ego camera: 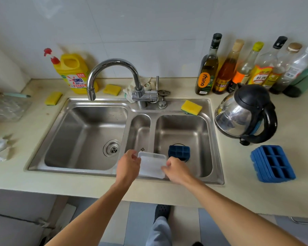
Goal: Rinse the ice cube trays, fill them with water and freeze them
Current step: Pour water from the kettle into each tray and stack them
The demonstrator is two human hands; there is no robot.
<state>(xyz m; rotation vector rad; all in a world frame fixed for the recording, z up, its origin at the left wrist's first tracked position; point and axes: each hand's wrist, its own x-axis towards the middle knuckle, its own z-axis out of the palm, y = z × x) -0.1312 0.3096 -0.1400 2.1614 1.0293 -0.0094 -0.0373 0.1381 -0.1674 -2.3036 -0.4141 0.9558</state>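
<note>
Both hands held a clear plastic lid over the front rim of the sink, above the narrow middle basin and the near left corner of the right basin. The left hand had a narrow grip, its fingers curled round the lid's left edge near the far corner. The right hand likewise had a narrow grip, thumb and fingers pinching the lid's right edge. The lid lay roughly level between them.

A dark blue ice cube tray sat in the bottom of the right basin, toward its front left corner, just beyond the right hand and apart from it. A stack of lighter blue ice cube trays rested on the tabletop to the right of the sink, near the front edge. Behind the stack stood a steel kettle with a black lid and handle. The tap rose from the sink's back rim, its spout over the left basin. A yellow sponge lay on the sink's back right corner, and a row of bottles lined the tabletop's back edge by the wall.
</note>
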